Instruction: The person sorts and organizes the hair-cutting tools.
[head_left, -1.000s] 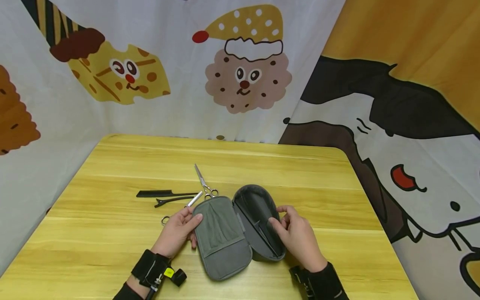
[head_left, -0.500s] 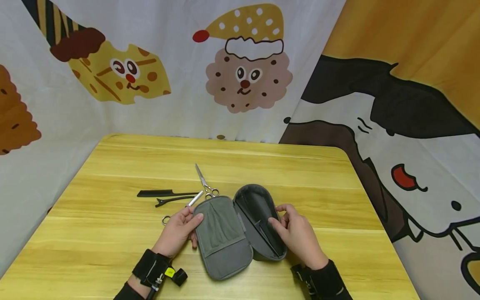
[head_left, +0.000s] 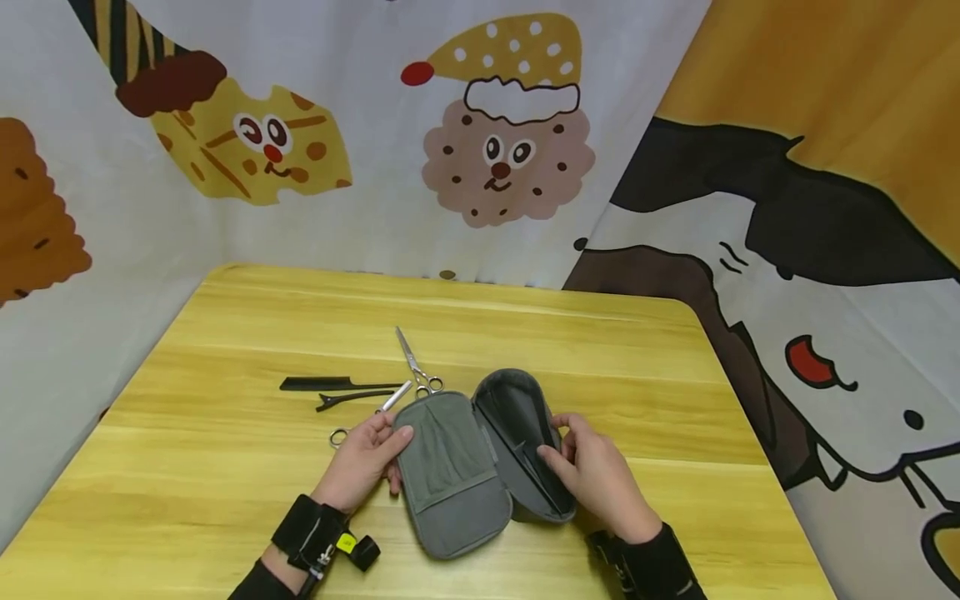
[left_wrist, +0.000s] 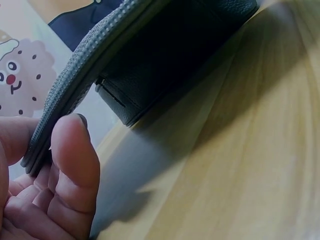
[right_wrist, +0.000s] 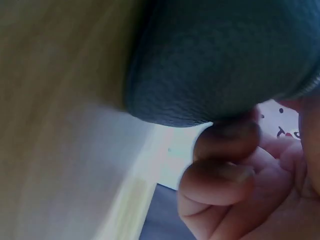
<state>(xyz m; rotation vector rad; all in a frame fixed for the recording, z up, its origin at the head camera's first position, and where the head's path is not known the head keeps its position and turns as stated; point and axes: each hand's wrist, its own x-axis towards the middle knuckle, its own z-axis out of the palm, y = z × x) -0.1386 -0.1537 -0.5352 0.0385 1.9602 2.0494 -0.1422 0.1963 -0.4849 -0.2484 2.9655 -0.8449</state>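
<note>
A dark grey zippered case (head_left: 457,454) lies unfolded on the table, its flat lid on the left and its deeper half on the right. My left hand (head_left: 362,458) pinches the lid's left edge between thumb and fingers; in the left wrist view that zippered edge (left_wrist: 75,75) is raised off the wood. With thumb and fingers, my right hand (head_left: 596,471) grips the right rim of the deeper half, whose leathery outer wall (right_wrist: 215,65) fills much of the right wrist view. A divider shows inside the deeper half. Its lower depth is dark.
Beyond the left hand lie a black comb (head_left: 315,383), a black hair clip (head_left: 348,400) and a white, slim object (head_left: 397,395). Silver scissors (head_left: 408,354) point away behind the lid. A metal finger ring (head_left: 339,437) shows beside the left hand, the rest hidden.
The whole head view has shifted slightly. Both hands keep the same hold on the case, and nothing on the table has visibly moved.
</note>
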